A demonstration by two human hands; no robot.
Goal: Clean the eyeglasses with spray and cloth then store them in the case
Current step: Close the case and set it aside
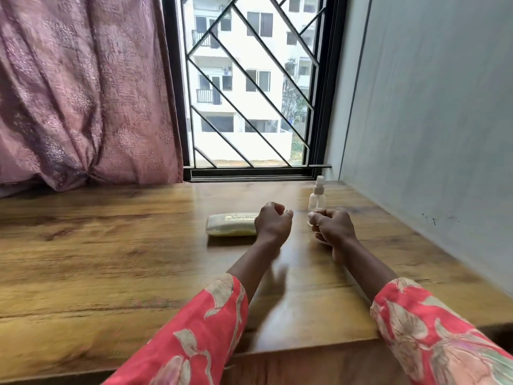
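Both my arms reach out over the wooden table (111, 245). My left hand (273, 222) is curled into a loose fist, and I cannot tell if it holds anything. It sits right beside the pale yellow case (231, 225), which lies flat and shut near the middle of the table. My right hand (334, 227) is curled too (something small may be pinched there, too blurry to tell). The clear spray bottle (317, 198) stands upright just behind it, near the far right corner.

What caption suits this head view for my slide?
Two loosely curled hands, left and right, hover above a wooden table between glasses case and spray bottle.
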